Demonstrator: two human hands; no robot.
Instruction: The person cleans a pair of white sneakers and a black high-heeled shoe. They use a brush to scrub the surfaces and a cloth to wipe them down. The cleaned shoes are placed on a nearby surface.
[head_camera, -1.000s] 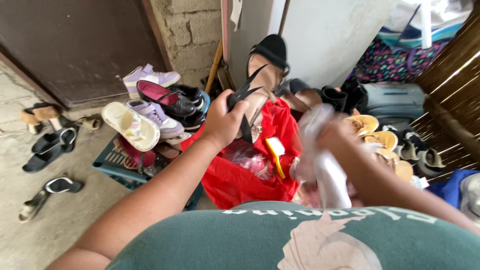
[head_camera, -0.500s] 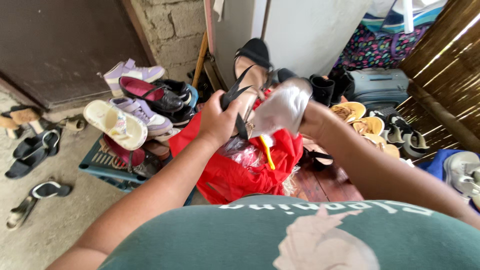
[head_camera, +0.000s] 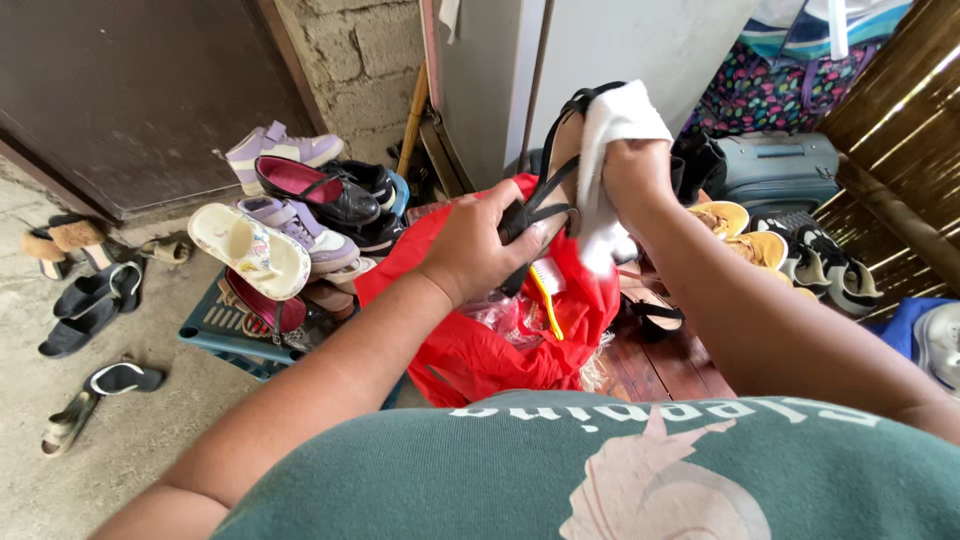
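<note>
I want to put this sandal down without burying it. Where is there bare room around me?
Bare concrete floor lies left, between the loose black sandals and the blue crate. A strip of wooden boards shows right of the red bag. The crate's shoe pile and the shoes by the suitcase are crowded.

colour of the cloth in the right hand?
White cloth, pressed on the black strappy sandal; head view.

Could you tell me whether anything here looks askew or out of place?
Yes: shoes are heaped loosely on the blue crate. A cream sandal lies tipped on its side, and dark slippers are scattered unpaired on the concrete floor.
</note>
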